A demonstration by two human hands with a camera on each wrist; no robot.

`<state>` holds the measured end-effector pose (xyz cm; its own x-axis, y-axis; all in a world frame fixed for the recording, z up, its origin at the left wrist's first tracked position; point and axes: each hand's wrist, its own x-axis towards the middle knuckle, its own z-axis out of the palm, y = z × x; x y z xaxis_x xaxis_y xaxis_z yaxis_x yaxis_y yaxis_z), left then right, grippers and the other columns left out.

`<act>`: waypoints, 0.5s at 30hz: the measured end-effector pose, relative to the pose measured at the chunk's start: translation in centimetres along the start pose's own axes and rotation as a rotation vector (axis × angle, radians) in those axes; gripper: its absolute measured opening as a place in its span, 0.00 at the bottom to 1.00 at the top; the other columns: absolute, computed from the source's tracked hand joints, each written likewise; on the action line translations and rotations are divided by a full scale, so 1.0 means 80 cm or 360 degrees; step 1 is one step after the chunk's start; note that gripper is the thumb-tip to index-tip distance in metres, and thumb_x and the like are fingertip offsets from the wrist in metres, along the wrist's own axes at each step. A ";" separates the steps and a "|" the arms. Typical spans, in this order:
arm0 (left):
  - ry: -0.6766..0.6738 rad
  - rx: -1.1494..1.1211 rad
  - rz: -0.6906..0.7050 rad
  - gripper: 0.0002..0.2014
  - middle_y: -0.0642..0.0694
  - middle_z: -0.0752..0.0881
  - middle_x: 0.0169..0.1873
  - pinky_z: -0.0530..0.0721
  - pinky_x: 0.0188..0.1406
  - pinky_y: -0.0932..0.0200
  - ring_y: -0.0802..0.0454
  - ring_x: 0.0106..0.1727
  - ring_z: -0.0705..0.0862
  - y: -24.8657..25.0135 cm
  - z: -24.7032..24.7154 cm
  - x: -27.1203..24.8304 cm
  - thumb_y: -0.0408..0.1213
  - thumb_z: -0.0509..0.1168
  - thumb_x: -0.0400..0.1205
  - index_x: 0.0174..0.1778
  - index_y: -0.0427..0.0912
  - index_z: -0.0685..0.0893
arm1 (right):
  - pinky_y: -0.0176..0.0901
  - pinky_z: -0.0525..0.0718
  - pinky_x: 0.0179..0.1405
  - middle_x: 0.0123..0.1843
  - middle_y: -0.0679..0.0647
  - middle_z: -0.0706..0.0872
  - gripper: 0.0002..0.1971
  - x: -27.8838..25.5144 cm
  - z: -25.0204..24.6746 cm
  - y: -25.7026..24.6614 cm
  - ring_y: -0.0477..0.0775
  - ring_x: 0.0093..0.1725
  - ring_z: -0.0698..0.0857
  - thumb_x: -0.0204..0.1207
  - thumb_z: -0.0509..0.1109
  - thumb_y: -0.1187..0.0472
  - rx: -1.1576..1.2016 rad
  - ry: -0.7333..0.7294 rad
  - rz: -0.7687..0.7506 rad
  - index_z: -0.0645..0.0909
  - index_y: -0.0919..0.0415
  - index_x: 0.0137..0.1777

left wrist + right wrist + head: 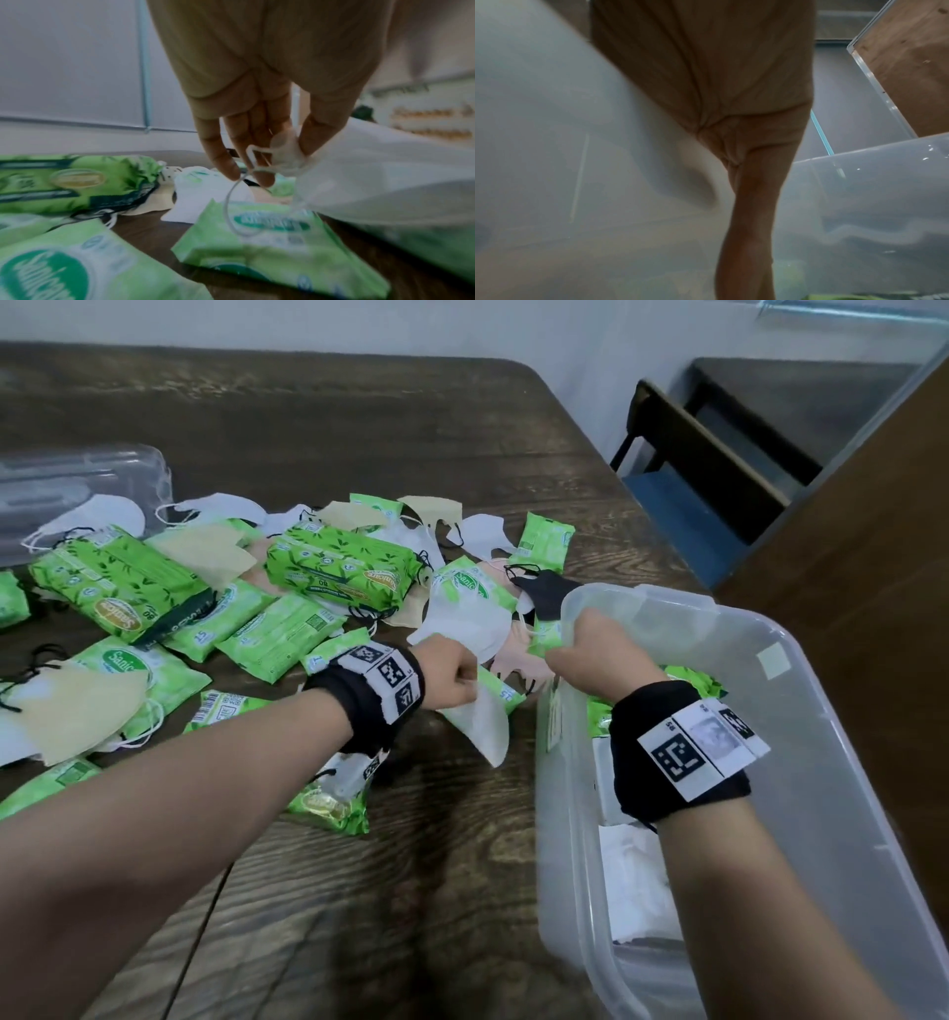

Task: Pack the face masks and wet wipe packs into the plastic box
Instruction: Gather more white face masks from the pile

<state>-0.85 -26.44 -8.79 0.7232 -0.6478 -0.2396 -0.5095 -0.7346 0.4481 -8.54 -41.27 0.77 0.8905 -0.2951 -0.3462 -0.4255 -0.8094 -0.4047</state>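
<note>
The plastic box (801, 670) is sitting at the right edge of the tabletop (359, 428), and it is already taking in part of the load: a few green wet wipe packs (598, 716) are lying at its far end and some white items, probably masks, are lying nearer the person, though the frosted wall is blurring them. The left hand (452, 677) is lifting a white face mask (482, 726) just beside the box's near wall; from the left wrist view its fingers (218, 154) are pinching the mask by its edge and ear loop, so that grip is closed on the mask, which is hanging clear of the packs below. The right hand (595, 649) is curling over the box's far left corner, with something green showing just past its knuckles; whether it is gripping the rim, a pack, or nothing I cannot tell, and the right wrist view is showing only a palm against cloudy plastic. Most of the work is looking undone: two large green wipe packs (344, 567), many small ones and a scatter of white, cream, pink and black masks are still lying spread across the tabletop to the left of the box. A clear lid-like piece (77, 480) is resting at the far left.
</note>
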 end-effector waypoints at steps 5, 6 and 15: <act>0.0313 -0.0618 -0.0252 0.06 0.46 0.84 0.32 0.81 0.39 0.59 0.50 0.33 0.81 -0.021 -0.052 -0.033 0.37 0.66 0.78 0.38 0.41 0.83 | 0.41 0.70 0.38 0.33 0.52 0.70 0.09 -0.002 0.002 0.001 0.57 0.44 0.75 0.78 0.65 0.62 -0.0076 0.0014 -0.0026 0.69 0.65 0.44; 0.0380 -0.0723 -0.0282 0.06 0.47 0.84 0.31 0.81 0.41 0.58 0.51 0.32 0.80 -0.023 -0.062 -0.040 0.37 0.67 0.79 0.36 0.41 0.83 | 0.41 0.70 0.39 0.33 0.52 0.71 0.12 -0.003 0.001 0.000 0.57 0.43 0.75 0.79 0.66 0.58 -0.0104 0.0025 -0.0035 0.69 0.65 0.42; 0.0871 -0.1564 -0.0242 0.09 0.43 0.82 0.23 0.84 0.30 0.60 0.53 0.23 0.86 -0.004 -0.108 -0.085 0.24 0.63 0.78 0.31 0.36 0.76 | 0.46 0.77 0.37 0.35 0.62 0.82 0.36 -0.027 -0.042 -0.052 0.59 0.36 0.81 0.79 0.51 0.32 -0.0017 0.0093 -0.0216 0.76 0.67 0.34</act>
<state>-1.57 -20.09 0.11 0.9758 -0.2130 -0.0486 0.0130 -0.1653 0.9862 -8.14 -39.02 6.05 0.9477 -0.2115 -0.2392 -0.2993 -0.8491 -0.4352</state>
